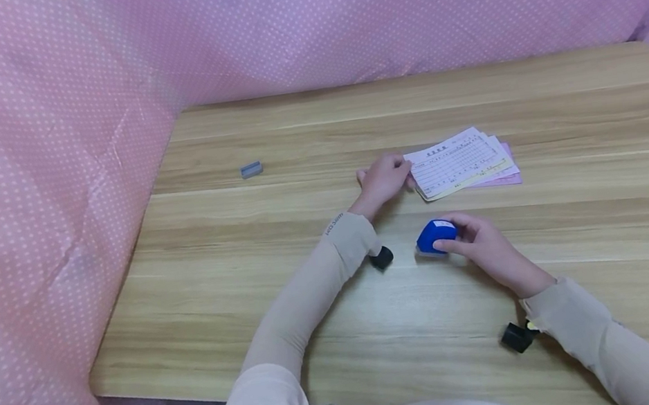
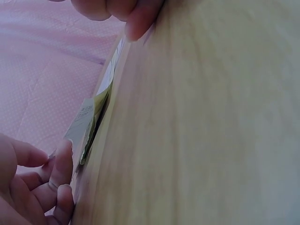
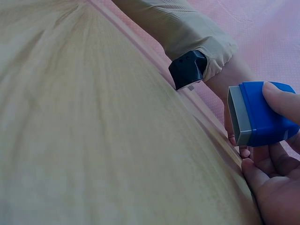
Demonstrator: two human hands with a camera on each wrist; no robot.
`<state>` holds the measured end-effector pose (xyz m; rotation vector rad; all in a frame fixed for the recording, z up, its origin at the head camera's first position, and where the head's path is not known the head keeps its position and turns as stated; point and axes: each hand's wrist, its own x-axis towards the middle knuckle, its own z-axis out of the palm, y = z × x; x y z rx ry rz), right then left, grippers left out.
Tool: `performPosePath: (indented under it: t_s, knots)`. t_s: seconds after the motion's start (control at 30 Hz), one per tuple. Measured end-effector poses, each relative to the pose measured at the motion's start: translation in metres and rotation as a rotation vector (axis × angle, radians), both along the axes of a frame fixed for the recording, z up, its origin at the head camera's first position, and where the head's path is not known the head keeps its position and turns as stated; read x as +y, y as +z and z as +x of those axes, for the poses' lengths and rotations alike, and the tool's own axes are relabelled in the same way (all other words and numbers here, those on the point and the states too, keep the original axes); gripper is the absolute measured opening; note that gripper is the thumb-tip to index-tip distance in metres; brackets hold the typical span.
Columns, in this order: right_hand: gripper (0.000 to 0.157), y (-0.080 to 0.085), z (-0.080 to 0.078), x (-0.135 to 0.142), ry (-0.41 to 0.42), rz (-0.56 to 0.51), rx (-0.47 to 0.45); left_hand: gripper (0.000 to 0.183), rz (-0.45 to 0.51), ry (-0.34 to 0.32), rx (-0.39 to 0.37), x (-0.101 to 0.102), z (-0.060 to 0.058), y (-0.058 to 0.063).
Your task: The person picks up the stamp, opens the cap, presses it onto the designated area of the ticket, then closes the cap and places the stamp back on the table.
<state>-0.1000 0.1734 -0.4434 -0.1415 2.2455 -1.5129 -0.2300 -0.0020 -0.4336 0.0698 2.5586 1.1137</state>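
My left hand (image 1: pixel 384 178) pinches the left edge of a small stack of printed form sheets (image 1: pixel 453 162), with the thumb over the top sheet. In the left wrist view the corner of the sheets (image 2: pixel 82 122) lifts and curls near the fingertips. White, yellowish and pink layers fan out toward the right. My right hand (image 1: pixel 492 251) grips a blue stamp (image 1: pixel 434 236) between thumb and fingers, nearer the body than the sheets. The stamp's grey rectangular end (image 3: pixel 240 116) faces left in the right wrist view.
A small grey rectangular cap-like piece (image 1: pixel 251 169) lies toward the left back of the wooden table (image 1: pixel 201 305). Black wrist cameras (image 1: pixel 517 337) hang by both sleeves. Pink dotted cloth (image 1: pixel 298 24) surrounds the table at the back and left.
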Motion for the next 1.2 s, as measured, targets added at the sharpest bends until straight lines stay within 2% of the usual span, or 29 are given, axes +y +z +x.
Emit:
performPosePath:
  t_s: [0.2,0.6,0.87,1.0,1.1,1.2]
  knots:
    - [0.05,0.001,0.001,0.0,0.003,0.004,0.006,0.029,-0.027,-0.033,0.014,-0.003,-0.001,0.001]
    - [0.049,-0.001,0.0,0.0,0.0,-0.013,0.018,0.036,-0.047,-0.025,0.046,-0.006,-0.004,-0.005]
    - [0.05,-0.003,0.0,-0.001,0.001,-0.009,0.015,0.024,0.013,0.005,0.034,-0.008,-0.004,-0.007]
    - [0.051,-0.004,-0.001,0.0,-0.002,-0.005,0.005,0.023,0.048,0.023,0.046,-0.01,-0.003,-0.007]
    - [0.051,-0.005,-0.001,0.0,-0.004,0.002,0.001,0.024,0.087,0.06,0.054,-0.011,-0.002,-0.006]
    - [0.051,-0.005,-0.001,0.0,-0.005,0.009,0.005,0.022,0.181,0.12,0.043,-0.012,0.0,-0.004]
